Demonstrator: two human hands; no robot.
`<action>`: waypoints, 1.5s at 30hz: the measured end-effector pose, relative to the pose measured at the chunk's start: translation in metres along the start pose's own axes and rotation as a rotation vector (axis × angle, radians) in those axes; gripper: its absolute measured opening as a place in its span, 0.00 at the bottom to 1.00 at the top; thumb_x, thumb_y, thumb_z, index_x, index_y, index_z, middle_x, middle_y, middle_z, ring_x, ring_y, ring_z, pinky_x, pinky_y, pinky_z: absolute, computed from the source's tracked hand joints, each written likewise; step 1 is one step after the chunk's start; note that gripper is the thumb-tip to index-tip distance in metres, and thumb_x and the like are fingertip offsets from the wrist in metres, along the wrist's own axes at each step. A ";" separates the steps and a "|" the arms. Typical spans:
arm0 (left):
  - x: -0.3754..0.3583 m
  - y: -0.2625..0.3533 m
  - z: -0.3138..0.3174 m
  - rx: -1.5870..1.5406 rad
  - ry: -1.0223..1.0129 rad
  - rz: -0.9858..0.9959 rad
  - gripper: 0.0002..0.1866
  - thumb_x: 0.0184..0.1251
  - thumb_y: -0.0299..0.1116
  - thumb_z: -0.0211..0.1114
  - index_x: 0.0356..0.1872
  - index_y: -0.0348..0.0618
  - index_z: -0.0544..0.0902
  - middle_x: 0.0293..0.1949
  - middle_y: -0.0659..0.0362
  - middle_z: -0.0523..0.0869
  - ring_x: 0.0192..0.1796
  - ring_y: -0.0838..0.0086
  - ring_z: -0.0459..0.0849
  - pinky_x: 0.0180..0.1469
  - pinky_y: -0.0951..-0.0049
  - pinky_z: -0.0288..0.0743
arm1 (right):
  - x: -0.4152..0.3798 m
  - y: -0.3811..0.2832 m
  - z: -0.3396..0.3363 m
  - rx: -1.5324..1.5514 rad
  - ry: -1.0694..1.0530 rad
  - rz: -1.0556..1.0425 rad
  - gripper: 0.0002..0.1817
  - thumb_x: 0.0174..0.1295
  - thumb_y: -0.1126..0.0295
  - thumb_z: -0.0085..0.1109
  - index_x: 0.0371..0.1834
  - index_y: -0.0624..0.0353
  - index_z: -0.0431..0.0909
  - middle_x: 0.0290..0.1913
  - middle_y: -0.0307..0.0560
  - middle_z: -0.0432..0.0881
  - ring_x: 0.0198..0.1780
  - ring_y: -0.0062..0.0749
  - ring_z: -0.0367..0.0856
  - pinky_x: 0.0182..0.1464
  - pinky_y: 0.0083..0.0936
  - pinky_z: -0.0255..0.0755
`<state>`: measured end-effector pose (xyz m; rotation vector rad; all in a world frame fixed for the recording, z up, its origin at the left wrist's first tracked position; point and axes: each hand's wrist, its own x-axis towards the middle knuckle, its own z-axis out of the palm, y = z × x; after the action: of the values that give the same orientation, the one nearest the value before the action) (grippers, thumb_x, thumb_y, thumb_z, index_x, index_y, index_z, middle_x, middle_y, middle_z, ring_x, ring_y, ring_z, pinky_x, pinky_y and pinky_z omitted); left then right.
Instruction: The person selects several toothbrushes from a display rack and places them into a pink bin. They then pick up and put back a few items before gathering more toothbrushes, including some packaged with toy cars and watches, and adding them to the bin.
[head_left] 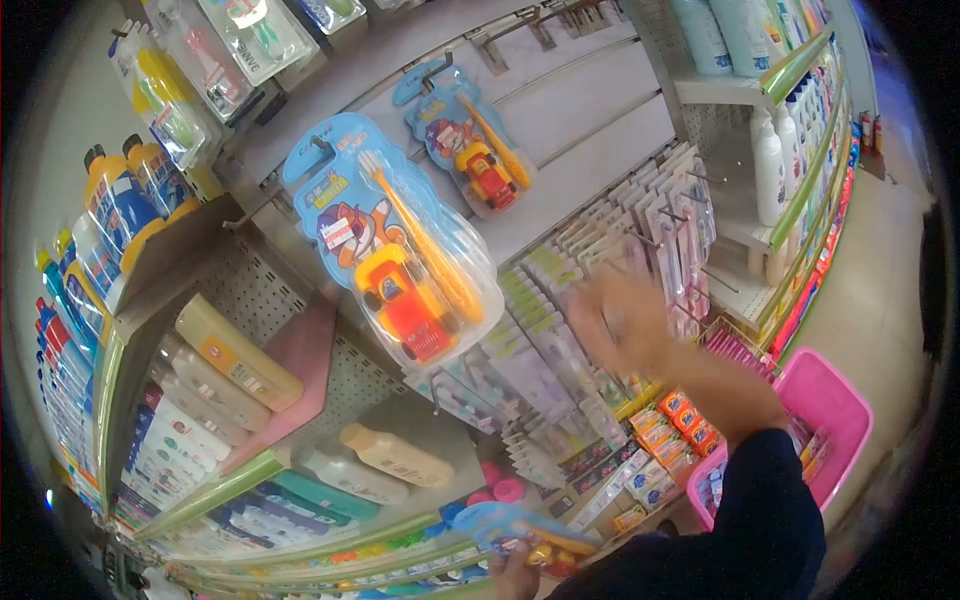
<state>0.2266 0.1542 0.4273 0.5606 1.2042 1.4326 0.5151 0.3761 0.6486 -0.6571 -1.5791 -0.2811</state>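
Observation:
My left hand (pixel 515 577) is at the bottom edge, closed on a blue blister-packed children's toothbrush set (pixel 527 530) with orange and yellow parts inside. My right hand (pixel 618 318) is raised in front of the display wall, and motion blur hides what its fingers are doing. To its left a large blue toothbrush pack (pixel 440 265) hangs on a hook, showing a yellow toothbrush and a red-and-yellow toy car. Behind that one, a similar toothbrush pack (pixel 473 150) hangs on another hook. Rows of slim hanging packets (pixel 545 290) lie behind my right hand.
At lower right stands a pink basket (pixel 850 415) with packets in it. Orange boxes (pixel 685 415) sit low near it. Bottle shelves flank the wall: lotion bottles (pixel 240 350) on the left, white pump bottles (pixel 768 170) on the right. More toothbrush packs (pixel 250 35) hang at top left.

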 end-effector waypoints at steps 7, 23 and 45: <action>0.014 0.022 0.018 0.244 -0.105 0.172 0.11 0.70 0.28 0.56 0.51 0.40 0.75 0.43 0.58 0.82 0.43 0.74 0.81 0.45 0.73 0.77 | -0.158 -0.096 0.000 0.774 -0.623 0.159 0.19 0.62 0.55 0.60 0.43 0.60 0.75 0.36 0.51 0.78 0.33 0.49 0.80 0.34 0.41 0.74; 0.008 0.043 0.052 0.498 -0.677 0.287 0.13 0.71 0.32 0.59 0.53 0.38 0.76 0.45 0.56 0.83 0.46 0.74 0.81 0.48 0.72 0.76 | 0.069 -0.003 -0.048 0.602 0.219 0.480 0.13 0.65 0.63 0.60 0.35 0.64 0.78 0.27 0.35 0.77 0.26 0.14 0.71 0.26 0.20 0.66; -0.021 0.024 0.023 0.430 -0.517 0.094 0.12 0.71 0.32 0.60 0.51 0.39 0.77 0.46 0.57 0.82 0.46 0.72 0.81 0.48 0.71 0.76 | 0.134 0.072 0.021 0.372 -0.004 0.540 0.14 0.65 0.64 0.60 0.39 0.68 0.80 0.31 0.42 0.83 0.33 0.19 0.79 0.36 0.19 0.73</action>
<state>0.2413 0.1465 0.4626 1.2159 1.0686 1.0071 0.5389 0.4774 0.7617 -0.7577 -1.3482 0.4065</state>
